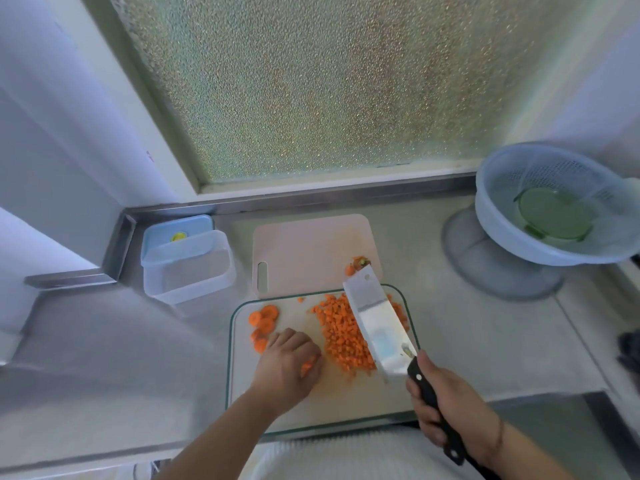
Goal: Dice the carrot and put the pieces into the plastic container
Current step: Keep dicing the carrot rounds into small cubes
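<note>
A pile of diced carrot lies on the green-rimmed cutting board. Several carrot slices sit at the board's left end. My left hand rests on the board with its fingers curled over some carrot pieces. My right hand grips the black handle of a cleaver, whose wide blade lies tilted against the right side of the diced pile. The clear plastic container stands open at the back left, apart from both hands.
A pink cutting board lies behind the first one, with a carrot end on it. A blue lid is behind the container. A blue colander stands at the right. The counter's front edge runs close to my body.
</note>
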Motion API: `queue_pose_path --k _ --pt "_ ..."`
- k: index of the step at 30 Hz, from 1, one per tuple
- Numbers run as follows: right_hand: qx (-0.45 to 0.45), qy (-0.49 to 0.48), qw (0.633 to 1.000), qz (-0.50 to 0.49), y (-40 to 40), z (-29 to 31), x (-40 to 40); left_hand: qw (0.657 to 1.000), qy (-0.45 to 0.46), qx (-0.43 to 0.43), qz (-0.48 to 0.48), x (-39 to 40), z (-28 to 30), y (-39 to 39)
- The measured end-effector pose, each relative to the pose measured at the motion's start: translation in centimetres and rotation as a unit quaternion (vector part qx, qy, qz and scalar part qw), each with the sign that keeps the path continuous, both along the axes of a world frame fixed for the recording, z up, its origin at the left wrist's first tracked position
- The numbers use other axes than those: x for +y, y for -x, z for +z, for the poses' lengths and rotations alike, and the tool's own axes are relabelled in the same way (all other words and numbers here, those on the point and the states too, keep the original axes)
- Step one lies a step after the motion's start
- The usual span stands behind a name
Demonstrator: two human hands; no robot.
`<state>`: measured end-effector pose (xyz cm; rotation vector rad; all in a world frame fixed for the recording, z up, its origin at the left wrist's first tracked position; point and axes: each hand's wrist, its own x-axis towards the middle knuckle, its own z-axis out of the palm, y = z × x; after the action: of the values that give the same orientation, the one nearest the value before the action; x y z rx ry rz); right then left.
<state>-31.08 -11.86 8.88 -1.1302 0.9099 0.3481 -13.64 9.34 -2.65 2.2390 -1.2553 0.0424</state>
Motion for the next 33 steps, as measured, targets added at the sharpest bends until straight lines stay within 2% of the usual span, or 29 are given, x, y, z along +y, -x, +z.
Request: queue_pose_path --k 4,9,17,23,26,29,33 --pt "-0.002 -0.006 1.000 -0.014 -0.5 0.1 1.2 0.999 -0.007 0.038 -0.012 -4.7 2.8 1.1" --pt "-0.010 -0.011 0.999 -0.039 -0.2 0.4 2.0 0.996 0.008 0.078 0.038 -7.5 2.3 1.8" --pt "-0.020 0.023 0.998 -0.058 1.0 -0.4 2.5 0.999 0.024 0.045 0.015 -2.7 -0.4 -0.8" --pt "-0.035 0.086 0.996 0.002 1.4 -1.8 3.8 0.984 -0.065 -0.020 -0.164 3.0 -1.3 -2.9" --pt "-0.034 0.100 0.994 0.034 1.6 -2.4 4.8 0.971 -0.063 -0.040 -0.226 3.1 -2.5 -2.5" --pt "-0.027 0.087 0.995 0.039 1.6 -3.1 6.0 0.973 -0.016 -0.046 -0.225 3.3 -3.5 -1.7" --pt "0.001 0.068 0.996 0.062 1.5 -4.3 7.2 0.986 0.022 -0.049 -0.158 4.0 -4.2 -0.7"
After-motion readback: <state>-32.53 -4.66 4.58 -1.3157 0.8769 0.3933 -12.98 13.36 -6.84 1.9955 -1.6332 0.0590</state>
